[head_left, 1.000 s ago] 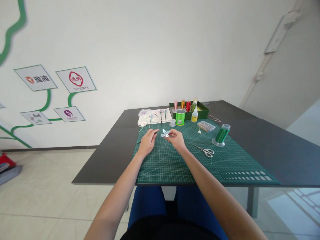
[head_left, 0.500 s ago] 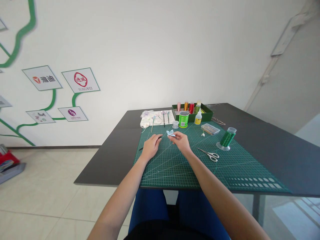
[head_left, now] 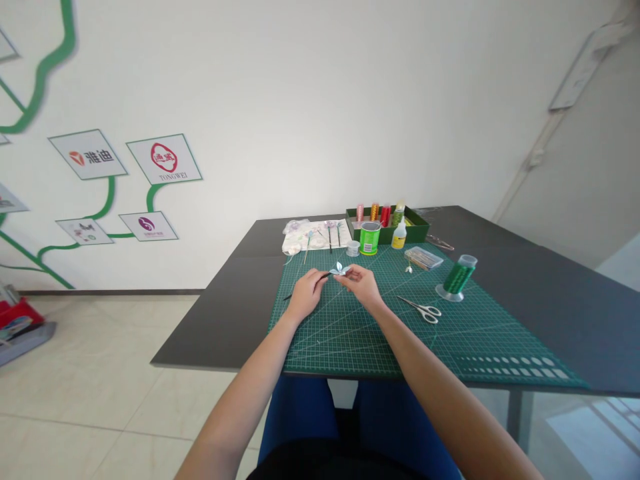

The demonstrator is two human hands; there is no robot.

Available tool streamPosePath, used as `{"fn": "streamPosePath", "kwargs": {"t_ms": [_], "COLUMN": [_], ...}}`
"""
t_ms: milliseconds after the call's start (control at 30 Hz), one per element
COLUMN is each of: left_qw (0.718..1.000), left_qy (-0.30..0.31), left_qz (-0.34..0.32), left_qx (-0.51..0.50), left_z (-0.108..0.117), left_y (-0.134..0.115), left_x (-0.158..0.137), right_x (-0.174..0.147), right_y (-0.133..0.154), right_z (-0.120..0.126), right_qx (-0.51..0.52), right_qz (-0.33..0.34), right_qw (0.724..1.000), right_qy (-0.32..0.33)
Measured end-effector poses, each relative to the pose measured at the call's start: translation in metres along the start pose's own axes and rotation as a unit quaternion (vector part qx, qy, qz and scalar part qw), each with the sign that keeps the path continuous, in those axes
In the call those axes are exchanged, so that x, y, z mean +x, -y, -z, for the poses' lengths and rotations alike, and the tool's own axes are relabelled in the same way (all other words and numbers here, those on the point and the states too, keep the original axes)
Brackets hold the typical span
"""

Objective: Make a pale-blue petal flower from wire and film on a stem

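A gridded green mat lies on a dark table before a white wall. Over it, the right hand pinches a pale flower; the left hand grips a dark rod, tip beside the petals.

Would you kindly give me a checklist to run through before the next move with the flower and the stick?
1. Flower held in the right grip: ok.
2. Dark stick held in the left grip: ok.
3. Stick's tip touching the flower: cannot tell; they are too close together in this view.
4. Scissors clear of both hands: ok, lying on the mat to the right.
5. White bottle upright: ok, standing near the green tin.
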State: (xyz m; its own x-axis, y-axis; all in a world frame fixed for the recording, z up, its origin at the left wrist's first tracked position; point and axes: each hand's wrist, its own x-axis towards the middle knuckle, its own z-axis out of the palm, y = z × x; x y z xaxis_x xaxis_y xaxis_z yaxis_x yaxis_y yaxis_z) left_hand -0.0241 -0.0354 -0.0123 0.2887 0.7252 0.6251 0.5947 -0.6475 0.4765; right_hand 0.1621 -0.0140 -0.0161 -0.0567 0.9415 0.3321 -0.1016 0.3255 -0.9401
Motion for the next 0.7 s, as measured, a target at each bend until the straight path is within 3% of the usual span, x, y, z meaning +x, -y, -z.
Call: {"fn": "streamPosePath", "kwargs": {"t_ms": [300,700], "left_qw": [0.985,0.979], "left_qy": [-0.067,-0.028], "left_qz": [0.081,0.105], "left_qx": [-0.134,-0.171], "left_z": [0.0076,0.0057], "left_y": [-0.0079,-0.0029], "left_x": [0.0072,0.0095], "right_x": [0.0000,0.0000], "right_y": [-0.0009,-0.0046], "right_z": [-0.0024,-0.0024], "right_qx": [-0.031,-0.032], "right_qz": [0.012,0.031], "right_qw": [0.999,0.998], "right_qy": [0.021,0.054]}}
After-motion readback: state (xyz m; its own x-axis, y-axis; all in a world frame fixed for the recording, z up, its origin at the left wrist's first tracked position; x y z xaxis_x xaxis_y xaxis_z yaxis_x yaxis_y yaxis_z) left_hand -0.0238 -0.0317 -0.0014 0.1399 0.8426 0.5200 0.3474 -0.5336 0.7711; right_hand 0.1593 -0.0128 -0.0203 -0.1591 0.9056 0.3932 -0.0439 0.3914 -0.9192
